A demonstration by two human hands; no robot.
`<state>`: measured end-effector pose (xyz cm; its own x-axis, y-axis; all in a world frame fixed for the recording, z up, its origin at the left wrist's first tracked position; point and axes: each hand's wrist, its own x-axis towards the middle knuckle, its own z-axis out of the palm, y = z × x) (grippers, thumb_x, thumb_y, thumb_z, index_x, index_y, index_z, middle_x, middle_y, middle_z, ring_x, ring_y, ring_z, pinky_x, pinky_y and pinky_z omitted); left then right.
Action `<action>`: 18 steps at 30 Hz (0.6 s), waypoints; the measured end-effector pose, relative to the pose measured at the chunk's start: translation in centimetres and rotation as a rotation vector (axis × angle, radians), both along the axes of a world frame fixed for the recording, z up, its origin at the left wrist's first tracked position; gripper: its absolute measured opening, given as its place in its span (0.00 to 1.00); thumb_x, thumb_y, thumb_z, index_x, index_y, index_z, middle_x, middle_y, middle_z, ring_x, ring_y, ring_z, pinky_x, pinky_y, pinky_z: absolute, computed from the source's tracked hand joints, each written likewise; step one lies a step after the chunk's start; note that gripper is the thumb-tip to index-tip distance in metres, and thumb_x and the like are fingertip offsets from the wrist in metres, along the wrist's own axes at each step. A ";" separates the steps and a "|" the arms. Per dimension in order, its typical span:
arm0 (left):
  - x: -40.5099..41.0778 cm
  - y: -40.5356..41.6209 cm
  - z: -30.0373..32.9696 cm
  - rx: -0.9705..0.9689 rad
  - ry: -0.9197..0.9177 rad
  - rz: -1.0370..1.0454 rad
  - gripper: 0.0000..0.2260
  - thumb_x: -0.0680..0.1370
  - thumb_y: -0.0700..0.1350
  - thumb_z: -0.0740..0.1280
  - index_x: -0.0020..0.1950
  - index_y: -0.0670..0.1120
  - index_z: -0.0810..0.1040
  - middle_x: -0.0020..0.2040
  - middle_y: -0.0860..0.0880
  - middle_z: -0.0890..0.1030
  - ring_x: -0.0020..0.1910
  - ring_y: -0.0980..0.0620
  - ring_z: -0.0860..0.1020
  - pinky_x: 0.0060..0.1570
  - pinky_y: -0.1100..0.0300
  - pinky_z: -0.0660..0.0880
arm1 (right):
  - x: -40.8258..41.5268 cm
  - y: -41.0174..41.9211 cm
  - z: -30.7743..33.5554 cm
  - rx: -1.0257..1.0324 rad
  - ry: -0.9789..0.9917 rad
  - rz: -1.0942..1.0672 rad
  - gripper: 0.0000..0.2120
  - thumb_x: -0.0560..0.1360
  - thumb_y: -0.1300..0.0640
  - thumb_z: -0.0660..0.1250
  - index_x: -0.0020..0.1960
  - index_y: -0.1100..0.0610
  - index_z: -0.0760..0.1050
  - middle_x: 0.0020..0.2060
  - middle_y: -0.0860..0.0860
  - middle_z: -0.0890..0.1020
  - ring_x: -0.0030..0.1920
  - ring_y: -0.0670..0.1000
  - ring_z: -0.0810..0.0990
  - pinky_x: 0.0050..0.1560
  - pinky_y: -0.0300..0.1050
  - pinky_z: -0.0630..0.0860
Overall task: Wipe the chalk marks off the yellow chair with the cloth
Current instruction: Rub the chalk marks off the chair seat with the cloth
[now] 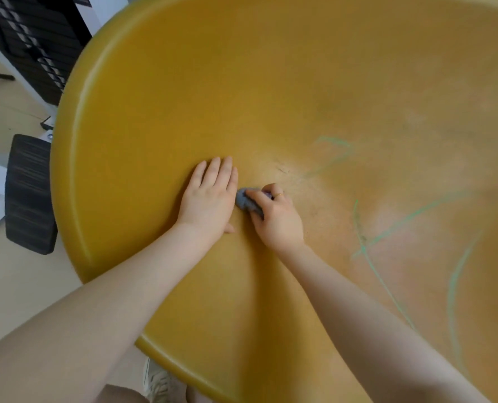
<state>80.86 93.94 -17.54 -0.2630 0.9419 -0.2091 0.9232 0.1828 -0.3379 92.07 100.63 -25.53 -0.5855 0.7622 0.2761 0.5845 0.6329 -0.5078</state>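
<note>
The yellow chair (160,117) fills most of the view, its smooth shell curving around my arms. My left hand (210,196) lies flat on the shell with straight fingers. Right beside it, my right hand (276,216) grips a small grey cloth (243,200) bunched under the fingers and pressed against the chair. Green chalk marks (367,248) run in long lines to the right of my hands, and a fainter green outline (336,144) sits higher up. A pale smeared patch lies around the lines.
A black seat or armrest (28,193) stands on the floor left of the chair rim. A dark slatted unit (35,39) is at the upper left. A light shoe (157,379) shows below the chair's front edge.
</note>
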 end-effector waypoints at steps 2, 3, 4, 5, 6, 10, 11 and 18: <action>-0.3 1.2 0.0 -0.003 0.017 -0.021 0.50 0.71 0.61 0.68 0.76 0.39 0.40 0.76 0.41 0.38 0.76 0.43 0.40 0.72 0.51 0.39 | 1.6 3.7 -0.1 -0.002 -0.058 -0.119 0.14 0.75 0.59 0.63 0.60 0.52 0.76 0.53 0.59 0.73 0.51 0.61 0.72 0.40 0.49 0.73; -0.4 1.7 -0.1 -0.011 0.034 -0.027 0.51 0.70 0.62 0.68 0.76 0.39 0.39 0.76 0.41 0.36 0.75 0.44 0.39 0.72 0.51 0.38 | 2.6 5.7 0.0 -0.017 -0.072 -0.215 0.15 0.75 0.59 0.62 0.60 0.51 0.75 0.54 0.59 0.73 0.52 0.62 0.71 0.42 0.48 0.72; -0.5 2.2 -0.4 -0.023 0.051 -0.031 0.52 0.70 0.64 0.67 0.76 0.39 0.38 0.75 0.41 0.35 0.75 0.44 0.38 0.72 0.51 0.37 | 3.6 7.6 0.3 -0.031 -0.076 -0.317 0.15 0.75 0.59 0.62 0.60 0.51 0.75 0.55 0.58 0.72 0.53 0.62 0.71 0.43 0.49 0.72; -0.6 2.6 -0.5 -0.036 0.063 -0.029 0.53 0.69 0.65 0.67 0.75 0.39 0.37 0.75 0.41 0.34 0.75 0.44 0.37 0.72 0.52 0.37 | 4.5 9.1 0.6 -0.036 -0.068 -0.410 0.14 0.75 0.60 0.61 0.60 0.51 0.75 0.55 0.58 0.72 0.53 0.62 0.70 0.43 0.49 0.71; -0.7 3.0 -0.7 -0.050 0.066 -0.024 0.54 0.68 0.66 0.67 0.75 0.39 0.36 0.75 0.41 0.33 0.75 0.45 0.37 0.72 0.52 0.37 | 5.0 10.0 0.8 -0.044 -0.049 -0.494 0.14 0.75 0.60 0.61 0.59 0.51 0.75 0.55 0.58 0.71 0.53 0.61 0.70 0.41 0.48 0.71; -1.0 3.9 -0.9 -0.086 0.035 -0.025 0.56 0.67 0.67 0.67 0.75 0.41 0.35 0.75 0.42 0.33 0.75 0.45 0.37 0.72 0.52 0.37 | 2.3 8.4 0.4 -0.101 0.024 -0.626 0.13 0.73 0.62 0.62 0.56 0.54 0.77 0.54 0.59 0.72 0.49 0.62 0.73 0.40 0.46 0.67; -1.0 4.0 -1.0 -0.088 0.029 -0.026 0.56 0.67 0.67 0.67 0.75 0.41 0.35 0.75 0.42 0.33 0.75 0.45 0.37 0.72 0.52 0.37 | 1.0 6.8 0.1 -0.090 0.047 -0.551 0.13 0.72 0.63 0.63 0.55 0.55 0.78 0.52 0.60 0.73 0.46 0.63 0.74 0.39 0.47 0.69; -0.8 4.2 -1.0 -0.057 0.017 -0.018 0.54 0.67 0.65 0.68 0.76 0.42 0.37 0.75 0.42 0.34 0.75 0.44 0.37 0.72 0.52 0.37 | -0.9 1.3 -0.2 0.060 0.082 -0.020 0.15 0.70 0.57 0.59 0.53 0.54 0.79 0.47 0.58 0.77 0.39 0.59 0.75 0.28 0.44 0.73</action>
